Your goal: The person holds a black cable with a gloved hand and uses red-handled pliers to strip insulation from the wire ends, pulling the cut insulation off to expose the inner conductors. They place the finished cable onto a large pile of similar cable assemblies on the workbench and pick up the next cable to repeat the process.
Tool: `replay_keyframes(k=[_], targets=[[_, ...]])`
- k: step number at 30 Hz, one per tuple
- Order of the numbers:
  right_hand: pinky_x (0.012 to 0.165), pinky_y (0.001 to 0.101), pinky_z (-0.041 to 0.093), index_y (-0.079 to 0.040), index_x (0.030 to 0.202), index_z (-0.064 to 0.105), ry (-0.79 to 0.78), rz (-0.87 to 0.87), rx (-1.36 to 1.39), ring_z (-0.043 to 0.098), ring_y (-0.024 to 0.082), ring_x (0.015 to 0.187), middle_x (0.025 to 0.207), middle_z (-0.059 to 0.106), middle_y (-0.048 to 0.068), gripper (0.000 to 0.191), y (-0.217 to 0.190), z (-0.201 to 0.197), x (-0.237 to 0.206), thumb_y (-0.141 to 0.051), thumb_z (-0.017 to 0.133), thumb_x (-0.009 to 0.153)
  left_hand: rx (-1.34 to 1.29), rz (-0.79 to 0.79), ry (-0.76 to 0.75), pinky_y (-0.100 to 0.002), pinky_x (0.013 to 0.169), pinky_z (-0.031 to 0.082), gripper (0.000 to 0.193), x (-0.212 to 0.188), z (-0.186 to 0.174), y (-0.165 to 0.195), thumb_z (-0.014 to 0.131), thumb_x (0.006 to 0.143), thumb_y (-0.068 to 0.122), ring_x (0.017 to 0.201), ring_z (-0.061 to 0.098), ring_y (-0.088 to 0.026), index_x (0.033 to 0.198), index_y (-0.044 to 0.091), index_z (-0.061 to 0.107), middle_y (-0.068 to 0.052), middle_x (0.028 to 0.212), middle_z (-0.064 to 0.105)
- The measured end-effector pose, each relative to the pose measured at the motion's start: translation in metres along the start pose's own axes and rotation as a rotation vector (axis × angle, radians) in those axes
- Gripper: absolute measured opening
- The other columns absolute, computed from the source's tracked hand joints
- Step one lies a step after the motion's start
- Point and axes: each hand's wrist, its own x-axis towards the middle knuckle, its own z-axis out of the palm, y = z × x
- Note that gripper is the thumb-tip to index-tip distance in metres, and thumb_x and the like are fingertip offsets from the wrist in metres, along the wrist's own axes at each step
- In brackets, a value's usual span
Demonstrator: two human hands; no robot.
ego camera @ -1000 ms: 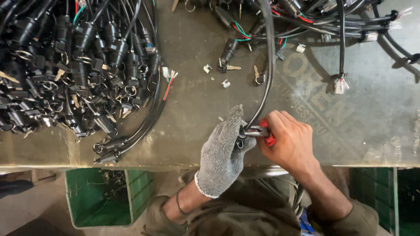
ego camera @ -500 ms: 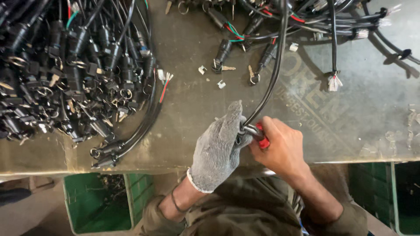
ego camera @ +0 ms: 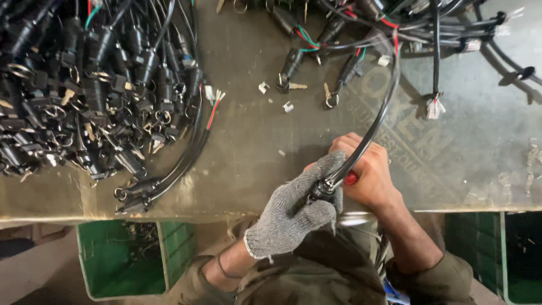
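Observation:
My left hand (ego camera: 293,212), in a grey knitted glove, grips the black end fitting (ego camera: 319,191) of a long black cable (ego camera: 379,116) at the table's near edge. My bare right hand (ego camera: 367,172) closes on a red-handled tool (ego camera: 351,179) pressed against that same fitting. The cable runs up and to the right from my hands into a tangle of wires (ego camera: 406,22) at the far side. Most of the tool is hidden under my fingers.
A large heap of black cable assemblies with keys and rings (ego camera: 96,90) fills the left of the worn metal table (ego camera: 254,152). Loose key switches (ego camera: 291,65) and white clips (ego camera: 288,106) lie mid-table. Green crates (ego camera: 121,260) stand below the edge.
Both hands stay on the fitting, nearly unmoved on the table. The view has swung slightly, so the table contents sit differently in the picture.

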Motion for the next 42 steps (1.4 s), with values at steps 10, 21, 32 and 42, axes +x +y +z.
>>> replay_keyframes(k=[10,21,32,42], targets=[[0.070,0.0438,0.048,-0.008,0.094,0.063,-0.104,0.346,-0.405,0.063,0.032,0.086,0.086,0.063,0.008,0.032,-0.028,0.000,0.003,-0.018,0.081,0.070,0.942,0.342,0.360,-0.039,0.084,0.057,0.066,0.023,-0.006,0.014,0.072,0.098,0.016,0.100,0.070,-0.033,0.156,0.006,0.043,-0.015,0.120,0.070],[0.103,0.0456,0.046,-0.016,0.128,0.073,0.128,-0.083,-0.666,0.054,0.034,0.125,0.131,0.062,0.009,0.037,0.036,-0.037,0.099,-0.034,0.080,0.098,1.936,-0.152,0.869,-0.046,0.086,0.054,0.059,0.025,-0.123,0.092,0.063,0.113,0.042,0.100,0.067,-0.043,0.140,-0.009,0.054,-0.031,0.123,0.065],[0.082,0.0420,0.053,-0.006,0.121,0.069,0.119,-0.161,-0.314,0.063,0.031,0.094,0.098,0.067,0.007,0.030,0.002,-0.078,0.099,0.009,0.063,0.095,1.244,0.485,0.469,-0.047,0.120,0.039,0.076,0.080,-0.054,0.056,0.078,0.089,0.025,0.139,0.050,-0.037,0.156,0.010,0.045,-0.015,0.149,0.056],[0.102,0.0332,0.047,-0.003,0.133,0.052,0.578,0.299,0.080,0.054,0.020,0.115,0.127,0.055,0.012,0.030,-0.050,-0.036,0.023,-0.006,0.071,0.109,0.195,0.204,0.272,-0.031,0.077,0.051,0.032,0.049,0.006,0.014,0.053,0.109,0.022,0.082,0.058,-0.015,0.130,0.000,0.064,-0.007,0.092,0.067]])
